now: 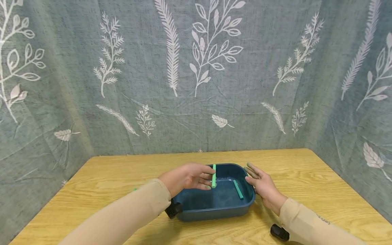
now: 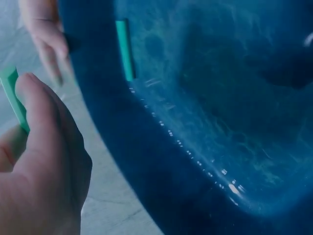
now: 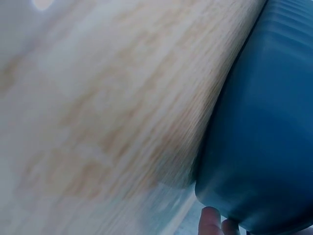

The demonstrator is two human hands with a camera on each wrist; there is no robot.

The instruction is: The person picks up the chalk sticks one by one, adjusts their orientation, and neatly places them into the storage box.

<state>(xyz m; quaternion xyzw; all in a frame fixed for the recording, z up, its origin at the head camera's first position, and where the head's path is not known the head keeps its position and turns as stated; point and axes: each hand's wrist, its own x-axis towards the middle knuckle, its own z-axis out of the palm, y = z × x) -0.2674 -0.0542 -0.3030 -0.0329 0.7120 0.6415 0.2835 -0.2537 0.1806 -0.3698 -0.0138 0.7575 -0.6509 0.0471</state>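
Over the dark blue basin, my left hand pinches a light green stick between thumb and fingers. The stick stands nearly upright in the head view, and its end shows past the thumb in the left wrist view. A second green stick lies on the basin floor near the right wall. At the basin's right rim is my right hand, its fingers fairly straight and holding no stick. In the right wrist view, its fingertips appear right by the basin's outer wall.
The basin sits on a wood-grain table. A small bit of green peeks out behind my left sleeve. A grey-green curtain with white leaf prints hangs behind the table and at both sides. Black wrist devices hang under both forearms.
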